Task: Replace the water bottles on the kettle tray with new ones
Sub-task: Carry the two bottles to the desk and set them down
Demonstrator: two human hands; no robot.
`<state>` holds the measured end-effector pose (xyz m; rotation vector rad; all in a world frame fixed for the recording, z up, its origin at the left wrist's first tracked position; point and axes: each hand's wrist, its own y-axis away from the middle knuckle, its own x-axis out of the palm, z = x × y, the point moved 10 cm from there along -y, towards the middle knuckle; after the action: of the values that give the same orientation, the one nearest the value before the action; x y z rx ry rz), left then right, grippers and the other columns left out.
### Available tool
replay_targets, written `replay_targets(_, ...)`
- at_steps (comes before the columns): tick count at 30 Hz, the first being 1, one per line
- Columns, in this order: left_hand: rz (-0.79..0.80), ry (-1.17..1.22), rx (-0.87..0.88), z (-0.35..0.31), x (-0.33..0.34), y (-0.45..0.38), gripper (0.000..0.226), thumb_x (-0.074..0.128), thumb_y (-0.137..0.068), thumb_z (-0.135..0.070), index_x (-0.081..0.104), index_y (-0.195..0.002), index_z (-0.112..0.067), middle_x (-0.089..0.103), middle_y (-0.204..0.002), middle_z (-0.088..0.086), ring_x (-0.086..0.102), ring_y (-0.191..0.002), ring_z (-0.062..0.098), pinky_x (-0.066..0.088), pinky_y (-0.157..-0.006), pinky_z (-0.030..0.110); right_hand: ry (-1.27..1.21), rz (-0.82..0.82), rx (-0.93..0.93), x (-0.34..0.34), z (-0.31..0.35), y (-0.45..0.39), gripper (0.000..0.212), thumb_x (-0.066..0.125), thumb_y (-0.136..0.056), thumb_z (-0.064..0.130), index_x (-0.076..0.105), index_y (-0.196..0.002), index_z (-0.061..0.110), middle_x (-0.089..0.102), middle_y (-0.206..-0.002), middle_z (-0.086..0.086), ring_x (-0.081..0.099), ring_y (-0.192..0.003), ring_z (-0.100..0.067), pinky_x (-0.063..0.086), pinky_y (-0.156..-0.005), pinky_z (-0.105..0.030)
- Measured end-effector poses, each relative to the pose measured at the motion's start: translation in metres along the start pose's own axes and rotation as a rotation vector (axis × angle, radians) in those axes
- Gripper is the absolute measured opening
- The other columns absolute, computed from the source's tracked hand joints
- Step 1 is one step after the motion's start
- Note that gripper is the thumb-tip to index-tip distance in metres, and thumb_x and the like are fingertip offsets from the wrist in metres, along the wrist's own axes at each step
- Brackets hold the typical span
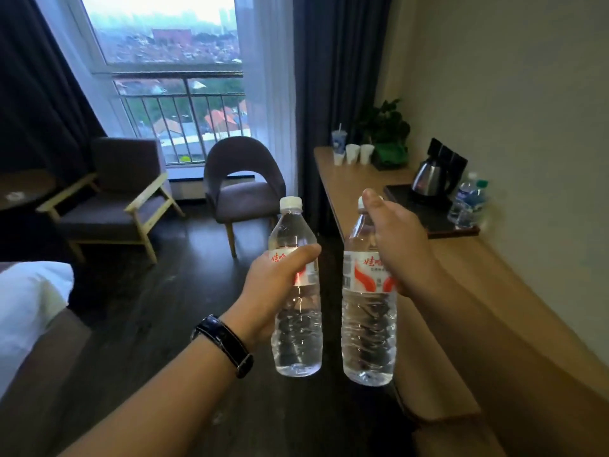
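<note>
While two old bottles (469, 202) are standing at the tray's (438, 222) right edge, left hand (273, 285) and right hand (398, 239) fingers are each gripping one new bottle (298, 324).

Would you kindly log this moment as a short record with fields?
left hand: grips new bottle at its label, upright
right hand: holds second new bottle by its upper part
kettle tray: on desk, holds kettle
old bottles: two, on tray beside wall
swap: not yet begun
</note>
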<state>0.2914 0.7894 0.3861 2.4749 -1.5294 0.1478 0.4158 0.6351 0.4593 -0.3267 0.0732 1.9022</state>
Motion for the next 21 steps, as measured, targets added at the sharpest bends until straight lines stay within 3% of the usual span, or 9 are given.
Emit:
replay_targets(4, -0.059, -0.020, 0.039, -0.022, -0.036, -0.040, 0.044, 0.081, -0.074, -0.041, 0.067, -0.100, -0.008, 0.070, -0.078, 0.009, 0.070, -0.066, 0.024, 0.057, -0.064, 0.037, -0.010, 0.069, -0.021, 0.048, 0.022, -0.046, 0.045, 0.047, -0.098, 0.056, 0.066, -0.096, 0.015, 0.073, -0.090, -0.009, 0.072, -0.084, -0.024, 0.057, -0.085, -0.052)
replay_targets(10, -0.102, -0.051, 0.056, -0.037, -0.096, -0.102, 0.041, 0.080, -0.076, -0.042, 0.065, -0.099, -0.011, 0.071, -0.070, 0.001, 0.070, -0.062, 0.019, 0.056, -0.064, 0.037, -0.021, 0.126, -0.007, 0.125, 0.030, -0.110, 0.039, 0.047, -0.097, 0.057, 0.065, -0.085, 0.025, 0.072, -0.084, -0.006, 0.072, -0.085, -0.027, 0.057, -0.087, -0.054)
replay_targets(16, -0.058, -0.014, 0.056, -0.057, -0.158, -0.169, 0.038, 0.080, -0.078, -0.040, 0.065, -0.098, -0.012, 0.073, -0.068, 0.000, 0.071, -0.059, 0.018, 0.056, -0.056, 0.031, -0.013, 0.088, -0.003, 0.196, 0.033, -0.170, 0.039, 0.047, -0.096, 0.060, 0.065, -0.084, 0.027, 0.073, -0.080, -0.002, 0.074, -0.074, -0.016, 0.060, -0.082, -0.047)
replay_targets(21, -0.010, 0.044, 0.021, -0.080, -0.196, -0.220, 0.050, 0.082, -0.075, -0.037, 0.062, -0.111, -0.008, 0.073, -0.076, 0.006, 0.073, -0.063, 0.021, 0.057, -0.056, 0.031, -0.020, 0.043, 0.021, 0.237, 0.042, -0.210, 0.043, 0.049, -0.094, 0.060, 0.066, -0.091, 0.021, 0.075, -0.089, -0.014, 0.075, -0.078, -0.026, 0.060, -0.081, -0.053)
